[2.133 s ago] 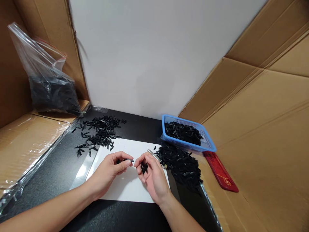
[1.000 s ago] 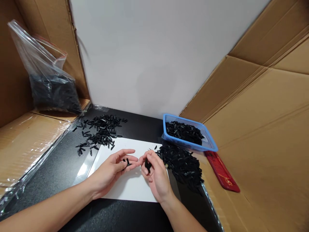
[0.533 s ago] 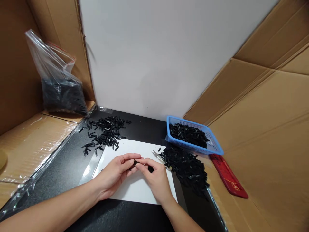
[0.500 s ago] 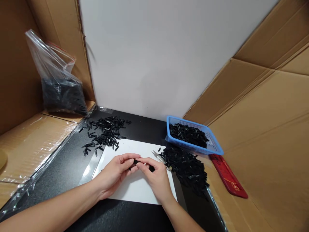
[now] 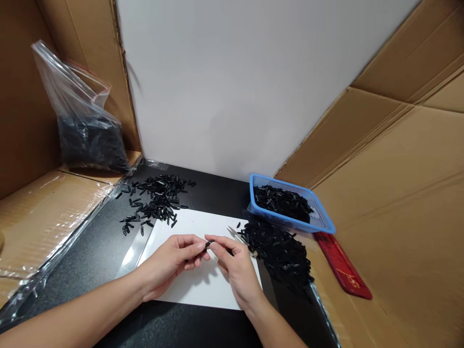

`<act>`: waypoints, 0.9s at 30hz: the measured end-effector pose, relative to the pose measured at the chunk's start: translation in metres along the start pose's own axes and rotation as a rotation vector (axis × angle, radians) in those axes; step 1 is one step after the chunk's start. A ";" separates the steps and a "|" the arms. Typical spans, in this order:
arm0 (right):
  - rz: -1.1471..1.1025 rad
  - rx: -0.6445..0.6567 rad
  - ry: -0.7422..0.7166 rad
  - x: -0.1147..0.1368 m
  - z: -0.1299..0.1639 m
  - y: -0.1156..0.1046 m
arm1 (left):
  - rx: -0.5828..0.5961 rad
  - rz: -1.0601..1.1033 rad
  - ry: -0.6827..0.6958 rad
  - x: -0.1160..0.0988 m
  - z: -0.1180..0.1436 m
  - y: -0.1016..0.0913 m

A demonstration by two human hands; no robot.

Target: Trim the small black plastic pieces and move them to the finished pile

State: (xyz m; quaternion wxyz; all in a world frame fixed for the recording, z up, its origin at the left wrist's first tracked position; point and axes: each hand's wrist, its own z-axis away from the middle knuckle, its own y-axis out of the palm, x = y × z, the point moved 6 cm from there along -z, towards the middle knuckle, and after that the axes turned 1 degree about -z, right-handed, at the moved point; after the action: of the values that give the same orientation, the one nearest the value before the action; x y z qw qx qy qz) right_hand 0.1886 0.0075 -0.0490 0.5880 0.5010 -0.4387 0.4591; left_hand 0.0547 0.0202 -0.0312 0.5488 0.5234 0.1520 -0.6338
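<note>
Two hands meet over the white sheet [image 5: 203, 285], taken as the landmark. Far left of it, a clear bag [image 5: 85, 128] of black pieces leans on cardboard. At the sheet's upper left corner lies a loose scatter of black pieces [image 5: 155, 200]. Above the sheet's middle, the left hand [image 5: 172, 263] and right hand [image 5: 235, 268] both pinch one small black piece [image 5: 208, 243] between fingertips. Tweezers [image 5: 239, 238] lie at the sheet's right edge, beside a black heap [image 5: 281, 249]; beyond sits a blue basket [image 5: 321, 220].
</note>
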 end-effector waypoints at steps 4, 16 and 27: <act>-0.103 0.058 0.097 -0.006 0.001 0.004 | -0.011 -0.010 -0.007 -0.001 0.001 0.002; -0.261 0.008 0.078 0.003 0.000 0.007 | -0.032 -0.027 0.037 -0.005 0.002 0.002; -0.417 0.061 0.155 -0.002 0.000 0.007 | -0.101 0.021 0.070 0.000 0.000 -0.011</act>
State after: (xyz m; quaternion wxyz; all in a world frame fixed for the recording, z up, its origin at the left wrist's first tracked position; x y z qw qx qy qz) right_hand 0.1811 0.0084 -0.0495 0.6869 0.5616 -0.2651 0.3775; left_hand 0.0453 0.0240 -0.0358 0.5753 0.5185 0.1971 -0.6011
